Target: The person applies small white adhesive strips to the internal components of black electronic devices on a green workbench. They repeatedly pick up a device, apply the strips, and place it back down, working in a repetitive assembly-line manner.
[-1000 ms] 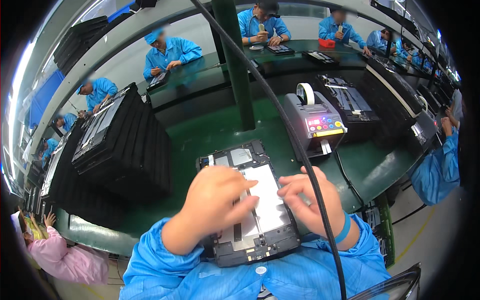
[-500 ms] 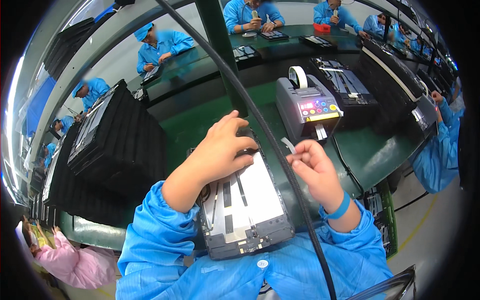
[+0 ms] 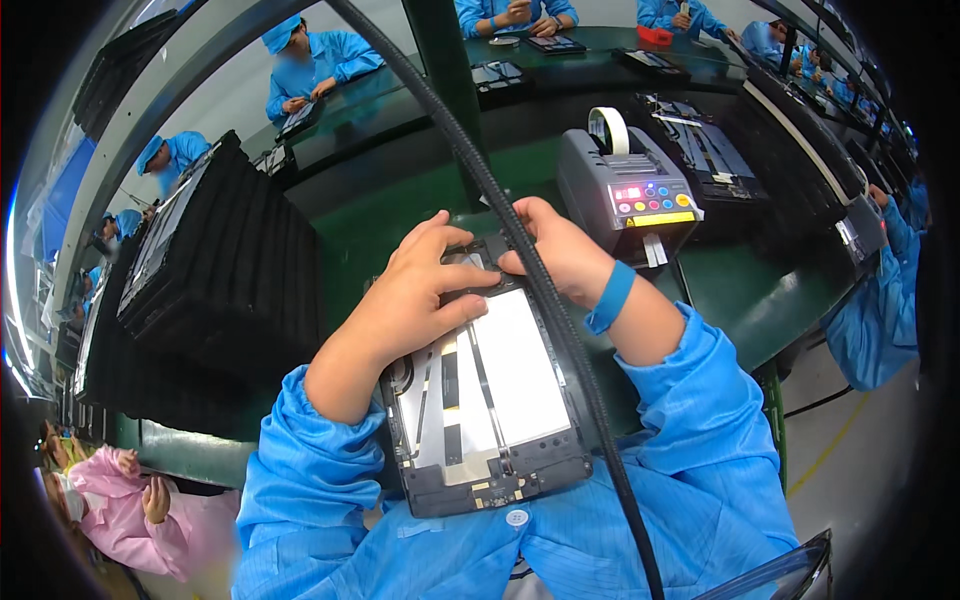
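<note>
Opened tablet chassis point(image 3: 490, 400) lying at near edge of green bench point(image 3: 400, 215). Left hand point(image 3: 415, 295) and right hand point(image 3: 560, 250) pressing fingertips on its far end, gripping nothing. Best pressed evenly, chassis kept flat.

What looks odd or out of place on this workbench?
Nothing stands out. Both hands, left hand and right hand, press the far end of an opened tablet. The tape dispenser stands upright.
</note>
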The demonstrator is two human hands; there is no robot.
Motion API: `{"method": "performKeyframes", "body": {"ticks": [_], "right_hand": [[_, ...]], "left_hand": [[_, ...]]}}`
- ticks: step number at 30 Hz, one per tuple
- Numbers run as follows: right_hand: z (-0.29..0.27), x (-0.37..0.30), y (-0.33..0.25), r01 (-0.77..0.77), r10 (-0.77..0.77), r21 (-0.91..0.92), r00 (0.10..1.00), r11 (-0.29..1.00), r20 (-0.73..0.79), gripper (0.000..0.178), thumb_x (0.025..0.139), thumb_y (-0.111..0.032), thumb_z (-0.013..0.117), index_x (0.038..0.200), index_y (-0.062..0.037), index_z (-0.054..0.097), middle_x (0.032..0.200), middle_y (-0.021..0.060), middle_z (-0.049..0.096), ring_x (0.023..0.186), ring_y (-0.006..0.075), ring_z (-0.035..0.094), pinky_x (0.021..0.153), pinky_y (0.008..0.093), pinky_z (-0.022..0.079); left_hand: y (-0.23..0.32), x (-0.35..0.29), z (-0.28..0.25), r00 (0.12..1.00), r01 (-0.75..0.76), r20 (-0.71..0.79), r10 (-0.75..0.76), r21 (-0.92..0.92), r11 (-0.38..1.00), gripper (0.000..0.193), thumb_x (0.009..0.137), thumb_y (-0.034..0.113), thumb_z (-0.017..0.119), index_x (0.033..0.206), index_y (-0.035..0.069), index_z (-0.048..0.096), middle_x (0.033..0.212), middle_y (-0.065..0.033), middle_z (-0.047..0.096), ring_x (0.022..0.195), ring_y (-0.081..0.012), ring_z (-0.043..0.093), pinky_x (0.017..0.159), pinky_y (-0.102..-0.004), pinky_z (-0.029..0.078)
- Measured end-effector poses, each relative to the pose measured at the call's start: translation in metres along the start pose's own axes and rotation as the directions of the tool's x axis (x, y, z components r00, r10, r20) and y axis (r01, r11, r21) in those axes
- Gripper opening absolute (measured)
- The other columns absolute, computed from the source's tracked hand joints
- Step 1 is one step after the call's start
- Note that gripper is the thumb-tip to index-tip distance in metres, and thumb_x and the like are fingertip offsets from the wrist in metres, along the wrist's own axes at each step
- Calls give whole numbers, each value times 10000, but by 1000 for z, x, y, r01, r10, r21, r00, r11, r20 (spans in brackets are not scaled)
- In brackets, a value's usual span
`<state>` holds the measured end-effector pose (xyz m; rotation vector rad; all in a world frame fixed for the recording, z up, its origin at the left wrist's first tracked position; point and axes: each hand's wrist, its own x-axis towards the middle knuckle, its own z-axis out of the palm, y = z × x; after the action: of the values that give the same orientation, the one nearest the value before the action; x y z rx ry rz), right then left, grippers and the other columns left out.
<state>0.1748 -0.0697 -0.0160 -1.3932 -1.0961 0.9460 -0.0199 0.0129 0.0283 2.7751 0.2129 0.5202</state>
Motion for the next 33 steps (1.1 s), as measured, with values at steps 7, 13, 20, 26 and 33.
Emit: {"method": "performKeyframes", "body": {"ticks": [7,13,20,26,33], "right_hand": [[-2,-4,-12,-30,28,39,998,999,57,580,670,-86,694,1189,-30,441,1096,139,489,865,192,563,682,299,486],[-22,-12,-42,255,-178,-303,949,918,259,143,839,-170,626,870,-30,617,770,72,603,703,167,552,655,311,463],[-16,7,-62,348,69,-695,866,629,495,240,876,-237,559,838,-12,633,735,135,636,712,286,614,668,373,475],[-14,14,-60,402,50,-723,856,562,515,223,853,-222,563,823,-13,632,707,124,636,678,285,613,650,381,478],[-14,14,-55,376,51,-724,869,579,492,202,836,-208,568,799,-17,624,676,117,629,642,270,608,620,369,481]], "left_hand": [[3,0,1,999,36,-33,-33,106,994,280,724,237,741,989,151,728,1186,-180,549,1287,-451,354,1011,-516,352],[5,-2,2,995,82,-65,-77,79,994,267,733,240,711,968,116,729,1148,-202,557,1248,-436,408,1054,-513,304],[-10,4,3,986,168,38,-165,-105,980,240,758,215,642,966,129,728,1186,-211,546,1291,-433,344,1082,-514,250],[-11,12,3,943,325,119,-310,-146,934,234,785,304,655,928,141,742,1265,-212,521,1347,-460,253,1065,-519,270],[-2,17,9,950,311,10,-311,-63,948,213,736,298,745,853,120,753,1168,-231,576,1310,-460,318,1098,-527,205]]}}
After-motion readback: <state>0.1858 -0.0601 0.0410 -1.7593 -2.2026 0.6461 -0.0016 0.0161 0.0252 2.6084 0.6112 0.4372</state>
